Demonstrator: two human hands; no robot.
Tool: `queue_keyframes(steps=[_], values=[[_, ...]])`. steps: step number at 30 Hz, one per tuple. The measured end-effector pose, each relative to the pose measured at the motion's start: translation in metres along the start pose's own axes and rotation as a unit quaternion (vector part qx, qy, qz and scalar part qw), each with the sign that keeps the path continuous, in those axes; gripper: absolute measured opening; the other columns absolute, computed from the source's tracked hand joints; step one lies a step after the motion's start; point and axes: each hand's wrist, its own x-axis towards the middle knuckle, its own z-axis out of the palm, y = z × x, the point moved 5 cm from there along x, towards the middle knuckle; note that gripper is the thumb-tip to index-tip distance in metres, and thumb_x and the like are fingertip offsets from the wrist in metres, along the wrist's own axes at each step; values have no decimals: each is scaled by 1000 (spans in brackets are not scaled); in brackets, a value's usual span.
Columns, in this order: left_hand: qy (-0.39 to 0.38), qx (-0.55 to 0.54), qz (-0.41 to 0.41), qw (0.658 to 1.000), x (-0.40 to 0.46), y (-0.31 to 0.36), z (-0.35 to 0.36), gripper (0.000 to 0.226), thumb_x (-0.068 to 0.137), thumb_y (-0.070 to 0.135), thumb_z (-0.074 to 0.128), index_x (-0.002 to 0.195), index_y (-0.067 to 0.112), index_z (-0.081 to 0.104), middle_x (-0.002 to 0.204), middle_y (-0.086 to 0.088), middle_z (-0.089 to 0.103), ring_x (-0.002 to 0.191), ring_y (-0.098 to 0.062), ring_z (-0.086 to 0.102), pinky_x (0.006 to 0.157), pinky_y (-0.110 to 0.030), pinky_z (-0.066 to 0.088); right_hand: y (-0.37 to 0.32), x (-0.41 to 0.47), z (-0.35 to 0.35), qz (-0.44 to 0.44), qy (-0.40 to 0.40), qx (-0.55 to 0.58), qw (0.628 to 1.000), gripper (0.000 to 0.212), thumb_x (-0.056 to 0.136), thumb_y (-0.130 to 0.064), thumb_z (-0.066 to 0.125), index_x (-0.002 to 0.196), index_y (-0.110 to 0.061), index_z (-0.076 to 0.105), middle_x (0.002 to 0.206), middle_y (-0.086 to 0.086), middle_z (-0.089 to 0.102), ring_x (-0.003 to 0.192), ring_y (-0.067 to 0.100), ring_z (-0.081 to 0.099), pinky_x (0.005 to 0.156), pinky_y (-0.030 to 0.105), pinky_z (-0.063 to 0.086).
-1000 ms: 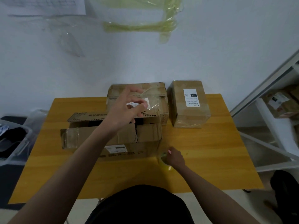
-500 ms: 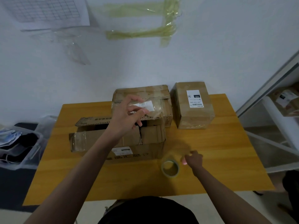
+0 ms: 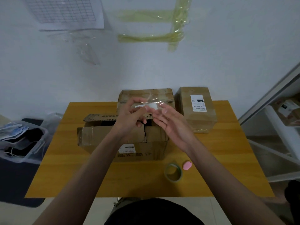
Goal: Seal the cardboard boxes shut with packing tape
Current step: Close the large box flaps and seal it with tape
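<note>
Holding a strip of clear tape (image 3: 150,106) with a white label stuck to it, the left hand (image 3: 129,117) pinches one end between thumb and fingers above the open box (image 3: 123,140). The right hand (image 3: 172,122) has come up from the near right part of the surface (image 3: 227,159), where half a second ago it hovered beside the tape roll (image 3: 173,174); its fingers are now nearly straight, with the tips at the strip's other end, though I cannot tell whether they grip it or only touch it. The roll and a small pink cutter (image 3: 187,165) lie free, just beside each other, near the front right edge. That suggests the cutting is finished and both hands are turning to the strip, likely to stretch it flat or peel off the stuck label. The open box sits mid-surface with its flaps still up and parted, so its seam is unsealed. Behind it, toward the far edge, stand a second box (image 3: 146,96) and a labelled box (image 3: 197,109), which appears closed.
</note>
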Motion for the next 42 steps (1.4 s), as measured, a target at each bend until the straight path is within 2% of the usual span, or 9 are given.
queue_keyframes(steps=[4, 14, 20, 24, 27, 32, 37, 40, 42], values=[[2, -4, 4, 1000, -2, 0, 1, 28, 99, 20, 64, 126, 16, 53, 106, -9, 77, 61, -15, 54, 56, -25, 43, 1, 3, 4, 6, 11, 15, 1000, 34, 96, -5, 58, 131, -4, 58, 101, 11, 69, 100, 23, 67, 91, 31, 55], [67, 43, 60, 995, -2, 5, -9, 23, 98, 10, 63, 119, 13, 55, 93, -5, 78, 54, -15, 57, 49, -22, 43, -3, 7, -11, -24, 46, -13, 999, 27, 92, -4, 63, 119, -1, 66, 99, 17, 71, 91, 25, 71, 80, 28, 60], [49, 51, 86, 994, -3, 4, -6, 18, 101, 12, 60, 117, 12, 56, 95, -7, 78, 56, -18, 58, 51, -24, 44, 0, 12, -7, 15, 70, -49, 996, 36, 83, -12, 72, 117, -2, 67, 90, 7, 71, 84, 17, 69, 78, 25, 59], [36, 60, 90, 993, -4, -1, -5, 19, 99, 14, 63, 118, 15, 57, 96, -4, 79, 57, -17, 58, 53, -25, 46, -1, 17, -11, 15, 118, -82, 989, 7, 88, -8, 70, 94, -12, 70, 88, -1, 71, 93, 17, 66, 85, 30, 55], [29, 60, 99, 993, -7, -5, -6, 23, 99, 15, 64, 120, 14, 57, 98, -3, 79, 59, -19, 62, 54, -25, 48, 1, 23, -10, 31, 112, -74, 991, 7, 90, -10, 71, 92, -15, 67, 101, 6, 69, 111, 31, 65, 89, 34, 53], [37, 63, 106, 992, -9, -11, -13, 29, 99, 18, 63, 126, 18, 57, 106, 4, 78, 70, -21, 71, 63, -28, 56, 0, 25, -8, 20, 116, -56, 991, 7, 89, -5, 68, 92, -10, 66, 94, 8, 71, 100, 27, 67, 89, 32, 56], [84, 54, 92, 991, -7, -32, -22, 51, 97, 15, 66, 142, 31, 50, 114, 5, 75, 102, -10, 71, 88, -24, 58, -17, 30, -13, -62, 182, -95, 977, 10, 91, -1, 64, 100, 0, 64, 94, 9, 70, 93, 24, 70, 88, 32, 58], [119, 200, 103, 967, 1, -47, -40, 41, 95, 21, 69, 133, 28, 55, 109, 15, 74, 106, 2, 66, 99, -28, 53, -37, 33, -22, -107, 201, -176, 958, 11, 93, 3, 62, 104, 4, 60, 87, 6, 68, 85, 20, 71, 84, 33, 59], [52, 349, 79, 932, 10, -59, -40, 33, 96, 23, 67, 128, 26, 62, 116, 22, 67, 107, 8, 60, 105, -32, 51, -44, 33, -24, -108, 184, -264, 941, 10, 91, 3, 65, 97, 0, 58, 88, 11, 61, 79, 18, 69, 76, 27, 57]])
